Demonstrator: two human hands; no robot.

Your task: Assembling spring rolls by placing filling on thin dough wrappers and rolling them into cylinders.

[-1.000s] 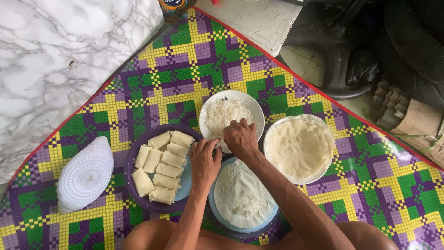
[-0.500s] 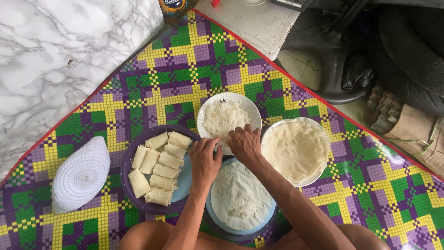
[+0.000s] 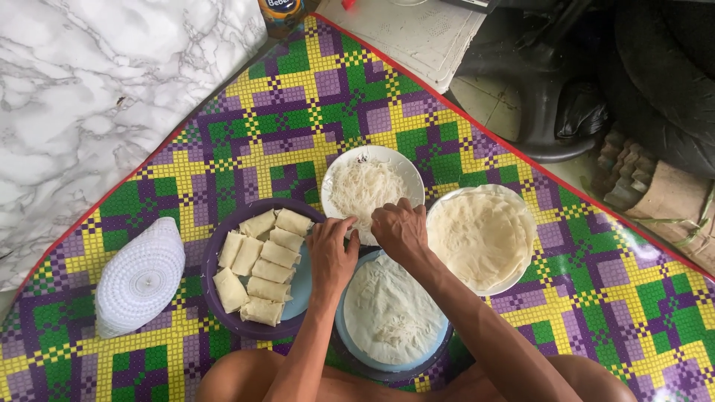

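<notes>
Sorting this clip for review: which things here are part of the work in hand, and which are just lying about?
In use:
left hand and right hand at the plate of shredded filling
wrapper on the blue plate
stack of wrappers
finished rolls

Lying about:
white knitted cap
jar
black bags

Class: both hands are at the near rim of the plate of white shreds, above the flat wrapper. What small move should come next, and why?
Probably carry a pinch of shreds back onto the wrapper: both the left hand and right hand reach into them, and the wrapper lies flat.
</notes>
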